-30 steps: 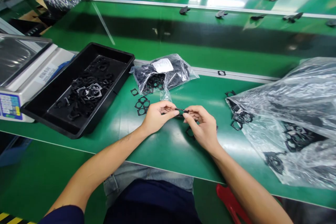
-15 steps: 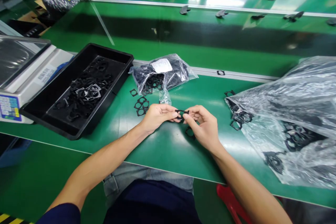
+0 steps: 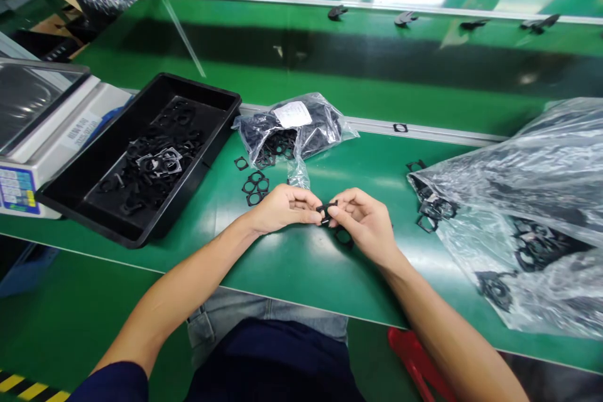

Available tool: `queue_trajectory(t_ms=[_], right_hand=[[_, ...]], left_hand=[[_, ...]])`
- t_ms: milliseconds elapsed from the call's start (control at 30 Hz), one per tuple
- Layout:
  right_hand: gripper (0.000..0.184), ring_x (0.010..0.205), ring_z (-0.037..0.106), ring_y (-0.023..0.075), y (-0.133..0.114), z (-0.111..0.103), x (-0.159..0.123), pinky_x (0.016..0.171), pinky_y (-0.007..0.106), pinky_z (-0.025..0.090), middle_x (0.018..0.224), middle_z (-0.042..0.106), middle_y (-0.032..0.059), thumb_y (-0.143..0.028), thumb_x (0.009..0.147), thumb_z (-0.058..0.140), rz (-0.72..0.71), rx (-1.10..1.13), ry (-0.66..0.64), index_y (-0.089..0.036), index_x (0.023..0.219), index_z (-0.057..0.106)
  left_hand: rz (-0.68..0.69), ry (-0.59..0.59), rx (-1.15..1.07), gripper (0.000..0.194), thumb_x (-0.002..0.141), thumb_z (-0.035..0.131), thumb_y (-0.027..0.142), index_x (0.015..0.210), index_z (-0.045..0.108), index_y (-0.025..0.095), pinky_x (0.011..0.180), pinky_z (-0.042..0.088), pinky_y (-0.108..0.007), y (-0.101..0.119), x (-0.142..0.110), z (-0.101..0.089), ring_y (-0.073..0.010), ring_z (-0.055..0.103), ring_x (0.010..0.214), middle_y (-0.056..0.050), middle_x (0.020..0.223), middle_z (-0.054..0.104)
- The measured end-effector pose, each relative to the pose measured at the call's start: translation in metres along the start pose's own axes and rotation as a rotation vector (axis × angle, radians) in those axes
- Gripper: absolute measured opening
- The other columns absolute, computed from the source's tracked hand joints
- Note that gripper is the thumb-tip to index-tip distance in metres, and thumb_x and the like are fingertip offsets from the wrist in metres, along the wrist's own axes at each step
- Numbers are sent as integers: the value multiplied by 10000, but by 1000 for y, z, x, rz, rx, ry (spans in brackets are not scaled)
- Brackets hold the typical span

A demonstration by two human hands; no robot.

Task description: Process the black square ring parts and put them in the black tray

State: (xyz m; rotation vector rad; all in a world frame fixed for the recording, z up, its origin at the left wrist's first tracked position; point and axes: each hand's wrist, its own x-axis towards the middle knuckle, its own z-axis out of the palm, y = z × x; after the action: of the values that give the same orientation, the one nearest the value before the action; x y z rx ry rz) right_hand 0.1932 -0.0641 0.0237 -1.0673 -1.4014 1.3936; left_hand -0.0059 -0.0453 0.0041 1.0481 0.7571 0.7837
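Note:
Between my two hands is a small black plastic frame (image 3: 326, 208), turned partly edge-on. The fingertips of my left hand (image 3: 289, 207) pinch its left side, and my right hand (image 3: 362, 220) grips its right side with thumb and fingers. Below the right fingers another black ring-shaped frame (image 3: 343, 237) lies on the green table, partly covered by that hand. Several loose black frames (image 3: 255, 183) lie left of my left hand. Just behind them rests a clear plastic bag (image 3: 320, 132) filled with similar black parts, a white label on top.
A black tray (image 3: 188, 221) of mixed black parts stands at left, beside a weighing scale (image 3: 28, 191). On the right a large clear bag (image 3: 532, 182) spills black frames. One frame (image 3: 400, 128) sits on the metal rail (image 3: 443, 135). More parts (image 3: 406, 19) lie on the far belt.
The black frame in my fingers has tilted from showing its opening to nearly edge-on. Both hands stay in about the same place; the view has shifted slightly.

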Motion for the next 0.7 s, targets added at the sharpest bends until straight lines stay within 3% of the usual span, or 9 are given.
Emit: queue_trajectory(t_ms=[167, 500, 700], right_hand=[[398, 541, 620, 132, -2, 0, 0, 553, 275, 555, 647, 620, -21, -547, 786, 808, -11, -43, 43, -205, 832, 609], [205, 620, 620, 153, 8, 2, -2, 614, 297, 541, 714, 640, 1, -409, 896, 714, -148, -307, 157, -214, 884, 651], [87, 735, 635, 178, 6, -2, -1, 667, 322, 546, 804, 667, 25, -285, 920, 679, -269, -433, 116, -238, 939, 750]], left_hand=[[53, 8, 4, 398, 673, 894, 449, 850, 740, 128, 687, 606, -281, 0, 1, 0, -178, 747, 695, -72, 760, 758], [248, 279, 233, 240, 815, 762, 366, 861, 692, 141, 604, 544, -238, -12, 5, 11, -131, 672, 589, 2, 628, 653], [361, 341, 482, 116, 811, 731, 247, 900, 715, 176, 618, 483, -205, -11, 1, 16, -100, 607, 686, -20, 831, 703]])
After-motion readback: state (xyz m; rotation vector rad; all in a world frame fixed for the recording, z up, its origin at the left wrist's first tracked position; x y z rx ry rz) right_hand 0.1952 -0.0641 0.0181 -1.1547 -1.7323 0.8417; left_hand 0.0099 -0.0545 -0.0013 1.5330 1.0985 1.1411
